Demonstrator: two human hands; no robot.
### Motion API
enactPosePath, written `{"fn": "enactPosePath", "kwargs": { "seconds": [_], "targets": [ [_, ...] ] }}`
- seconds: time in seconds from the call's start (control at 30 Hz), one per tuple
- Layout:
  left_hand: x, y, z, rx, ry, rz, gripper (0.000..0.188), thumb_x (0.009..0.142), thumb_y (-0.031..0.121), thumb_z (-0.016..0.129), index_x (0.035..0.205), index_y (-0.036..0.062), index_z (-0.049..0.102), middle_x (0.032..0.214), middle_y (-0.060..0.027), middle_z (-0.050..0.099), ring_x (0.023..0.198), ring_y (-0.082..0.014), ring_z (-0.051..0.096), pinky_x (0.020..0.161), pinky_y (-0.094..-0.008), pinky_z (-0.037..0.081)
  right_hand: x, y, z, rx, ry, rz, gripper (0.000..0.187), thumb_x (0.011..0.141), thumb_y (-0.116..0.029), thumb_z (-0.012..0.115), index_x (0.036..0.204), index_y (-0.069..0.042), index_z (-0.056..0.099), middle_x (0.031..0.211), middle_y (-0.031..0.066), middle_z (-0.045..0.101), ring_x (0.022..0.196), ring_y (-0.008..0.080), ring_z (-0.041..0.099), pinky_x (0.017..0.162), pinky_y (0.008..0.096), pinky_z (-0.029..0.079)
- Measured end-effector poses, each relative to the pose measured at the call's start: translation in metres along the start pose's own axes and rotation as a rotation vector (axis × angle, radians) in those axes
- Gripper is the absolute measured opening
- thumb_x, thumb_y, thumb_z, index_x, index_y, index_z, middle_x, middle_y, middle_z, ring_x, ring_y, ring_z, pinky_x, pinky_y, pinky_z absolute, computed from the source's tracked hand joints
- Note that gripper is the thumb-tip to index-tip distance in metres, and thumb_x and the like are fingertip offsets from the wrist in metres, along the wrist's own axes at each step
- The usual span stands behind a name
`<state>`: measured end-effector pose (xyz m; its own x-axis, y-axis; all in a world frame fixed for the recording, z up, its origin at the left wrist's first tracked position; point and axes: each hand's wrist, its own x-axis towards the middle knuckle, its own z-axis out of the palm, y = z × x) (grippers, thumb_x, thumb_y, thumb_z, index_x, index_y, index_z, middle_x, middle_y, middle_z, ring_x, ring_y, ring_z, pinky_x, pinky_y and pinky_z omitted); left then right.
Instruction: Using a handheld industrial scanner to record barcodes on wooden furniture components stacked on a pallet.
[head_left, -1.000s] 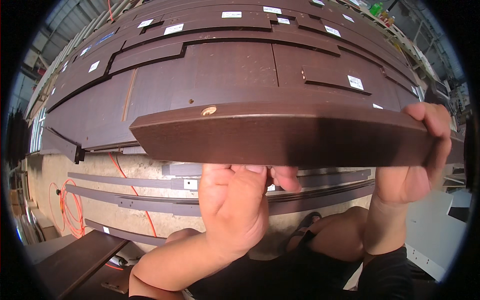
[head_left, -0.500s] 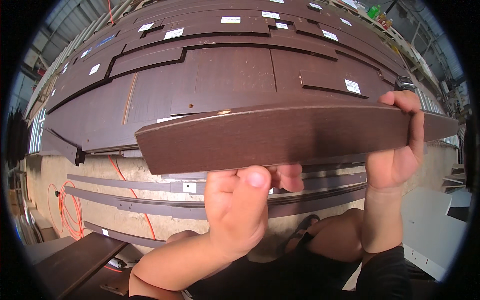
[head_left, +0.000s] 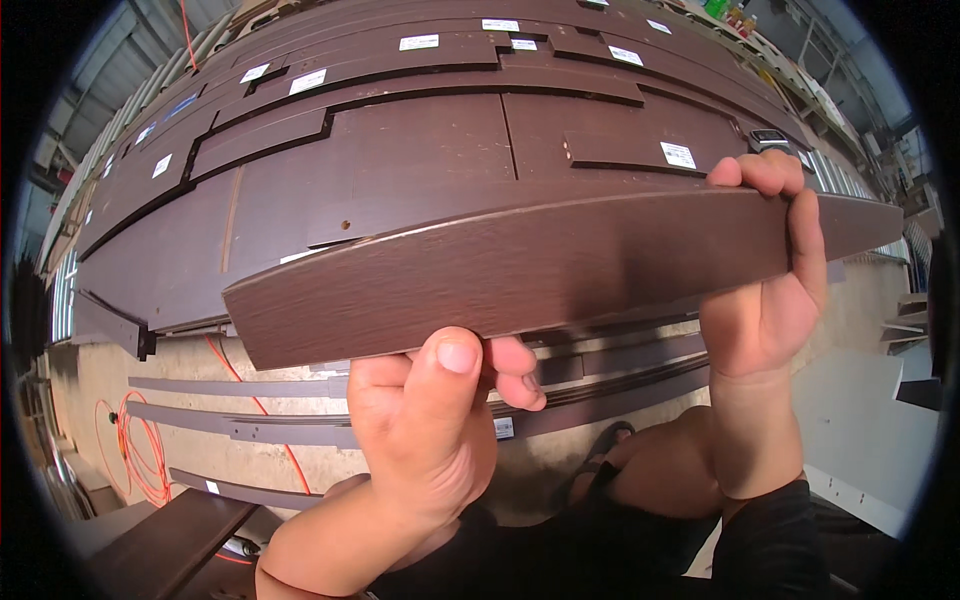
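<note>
A long dark brown wooden board [head_left: 520, 265] is held up before me, its broad face toward me and its left end a little lower than the right. My right hand [head_left: 760, 310] wraps round it near the right end, fingers over the top edge and palm beneath. At the lower edge, left of the middle, my left hand [head_left: 425, 425] supports it with thumb up and fingers curled underneath. Behind the board lies a wide stack of dark brown panels [head_left: 420, 135], several bearing white labels. The board's far face is hidden.
Long dark strips [head_left: 290, 430] lie on the concrete floor between me and the stack. An orange hose [head_left: 148, 455] is coiled at the left. A dark board [head_left: 160, 530] sits at lower left, a pale panel [head_left: 855, 430] at right. My sandalled foot [head_left: 600, 455] shows below.
The board and both hands have shifted left in view, with the board's left end dropping slightly. Both hands keep their hold. The stack behind has also slid left in the picture.
</note>
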<state>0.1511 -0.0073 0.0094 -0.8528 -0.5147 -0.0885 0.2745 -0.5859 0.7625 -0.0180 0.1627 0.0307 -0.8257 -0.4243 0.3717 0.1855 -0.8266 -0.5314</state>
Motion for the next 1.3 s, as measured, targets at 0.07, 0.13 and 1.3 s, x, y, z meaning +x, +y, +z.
{"fn": "enactPosePath", "kwargs": {
  "seconds": [0.07, 0.13, 1.3],
  "targets": [
    [-0.001, 0.001, -0.001, 0.105, 0.031, 0.02, 0.038, 0.096, 0.039, 0.067, 0.076, 0.0079, 0.056, 0.075, -0.0139, 0.065, 0.062, -0.022, 0.061, 0.056, -0.0399, 0.054, 0.001, 0.004, -0.001, 0.085, -0.058, 0.019, 0.019, 0.105, -0.013, 0.051, 0.119, -0.001, 0.051, 0.113, 0.007, 0.054, 0.116, 0.0228, 0.055, 0.12, 0.0461, 0.036],
    [-0.001, -0.001, -0.007, -0.076, -0.044, 0.024, 0.032, 0.096, 0.026, 0.069, 0.087, -0.0046, 0.067, 0.088, -0.021, 0.071, 0.07, -0.0243, 0.066, 0.067, -0.0421, 0.058, 0.001, 0.003, -0.001, 0.16, -0.116, 0.034, 0.022, 0.104, -0.01, 0.05, 0.122, 0.002, 0.049, 0.115, 0.0092, 0.053, 0.116, 0.0223, 0.053, 0.121, 0.0439, 0.033],
    [-0.005, 0.008, -0.003, 1.006, -0.602, 0.172, 0.079, 0.087, 0.03, 0.081, 0.146, -0.0046, 0.041, 0.133, -0.0254, 0.057, 0.123, -0.0325, 0.058, 0.102, -0.0419, 0.047, -0.002, -0.027, 0.019, -0.301, 0.049, 0.075, 0.039, 0.1, -0.031, 0.062, 0.118, 0.002, 0.052, 0.1, 0.0177, 0.067, 0.077, 0.0236, 0.069, 0.068, 0.0374, 0.058]
  ]
}}
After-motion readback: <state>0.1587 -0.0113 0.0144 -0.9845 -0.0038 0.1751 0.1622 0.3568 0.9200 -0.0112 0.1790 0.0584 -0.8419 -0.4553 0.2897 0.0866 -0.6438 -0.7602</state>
